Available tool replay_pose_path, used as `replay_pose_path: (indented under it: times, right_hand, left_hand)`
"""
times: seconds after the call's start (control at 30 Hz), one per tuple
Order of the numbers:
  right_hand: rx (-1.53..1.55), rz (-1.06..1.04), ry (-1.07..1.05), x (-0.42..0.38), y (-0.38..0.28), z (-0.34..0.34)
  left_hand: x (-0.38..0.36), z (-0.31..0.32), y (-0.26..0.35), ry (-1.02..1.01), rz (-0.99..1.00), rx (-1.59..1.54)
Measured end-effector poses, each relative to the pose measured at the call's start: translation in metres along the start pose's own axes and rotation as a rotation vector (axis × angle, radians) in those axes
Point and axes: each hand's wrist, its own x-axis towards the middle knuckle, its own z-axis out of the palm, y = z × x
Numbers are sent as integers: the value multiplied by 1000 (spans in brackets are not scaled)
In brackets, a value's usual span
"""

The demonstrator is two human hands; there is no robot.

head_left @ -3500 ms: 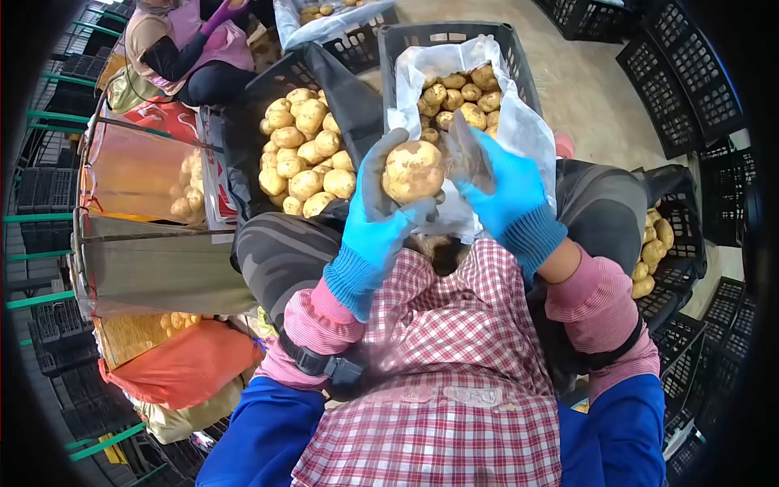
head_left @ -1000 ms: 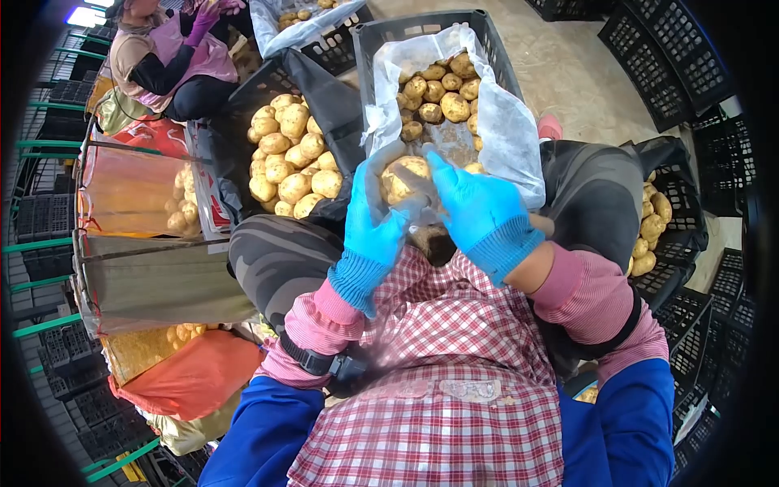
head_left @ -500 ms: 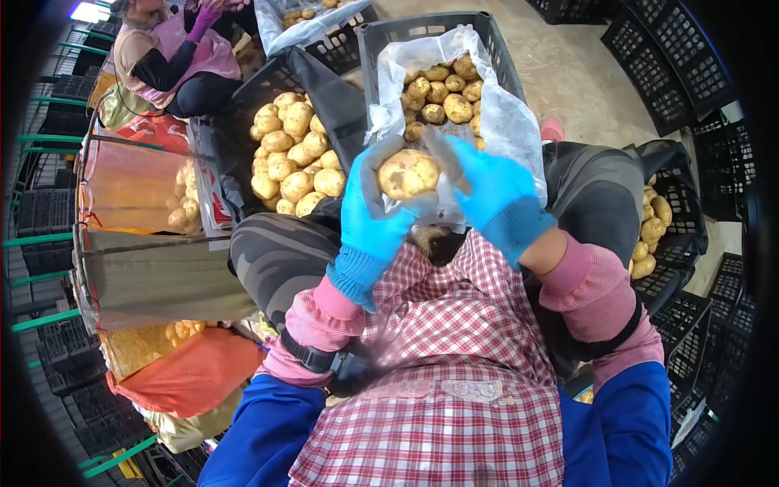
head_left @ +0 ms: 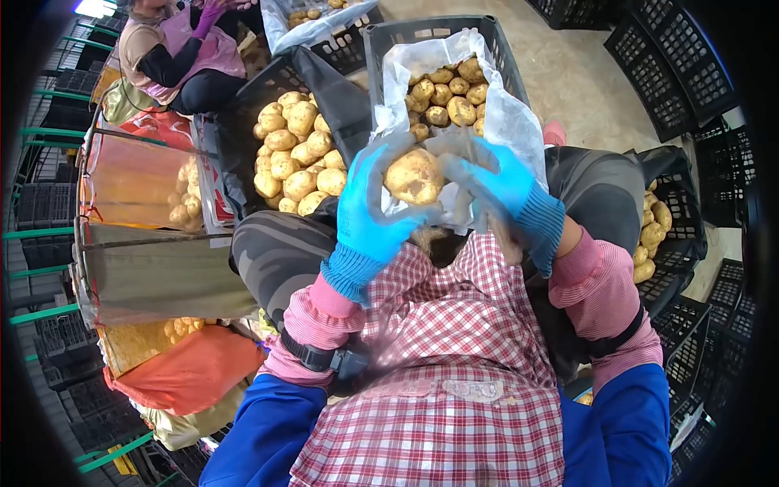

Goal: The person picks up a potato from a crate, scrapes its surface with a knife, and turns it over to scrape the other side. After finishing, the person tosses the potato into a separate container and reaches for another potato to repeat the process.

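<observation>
My left hand (head_left: 369, 203), in a blue and grey glove, holds a yellow-brown potato (head_left: 415, 177) with dark patches above my lap. My right hand (head_left: 501, 183), gloved the same way, is close against the potato's right side. Its fingers are apart and partly smeared by motion; whether they touch the potato cannot be made out. Just beyond the hands, a black crate (head_left: 389, 40) lined with white plastic holds several potatoes (head_left: 442, 97), some darker and dirtier. To the left, another pile of pale potatoes (head_left: 299, 154) fills a dark-lined crate.
Another crate of potatoes (head_left: 652, 231) stands by my right leg. Stacked black crates (head_left: 669, 61) line the right side. At the left are a framed mesh stand (head_left: 154, 268) and a red sack (head_left: 191, 369). A person (head_left: 182, 57) sits at the upper left.
My right hand has turned, its fingers swinging downward beside the potato. The potato stays in my left hand and shows a slightly different side.
</observation>
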Motion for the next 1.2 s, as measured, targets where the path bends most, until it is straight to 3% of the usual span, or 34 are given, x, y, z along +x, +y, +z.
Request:
replay_pose_path:
  times: [0.07,0.17,0.3,0.43,0.57,0.77,0.9,1.07,1.2]
  right_hand:
    - [-55,-13,-25,-3,-3,6]
    - [94,-88,6,-5,-5,16]
    - [303,-132,80,-6,3,23]
    - [134,-141,60,-5,13,21]
    - [203,-103,59,-7,8,24]
    - [241,-158,130,-11,-5,28]
    - [224,-138,81,-10,2,21]
    - [15,-238,90,-7,-1,19]
    - [-727,-557,298,3,12,10]
  left_hand:
    - [2,-7,5,-36,-5,11]
    - [6,-3,7,-69,106,-110]
    - [6,4,-2,-77,25,-182]
    - [2,6,2,-74,-37,-220]
    - [3,-4,-11,-134,-9,-173]
    - [7,3,24,-64,-271,-677]
    - [5,-1,13,-111,-290,-474]
    - [1,-3,9,-127,-203,-442]
    - [2,2,8,-39,-231,-408]
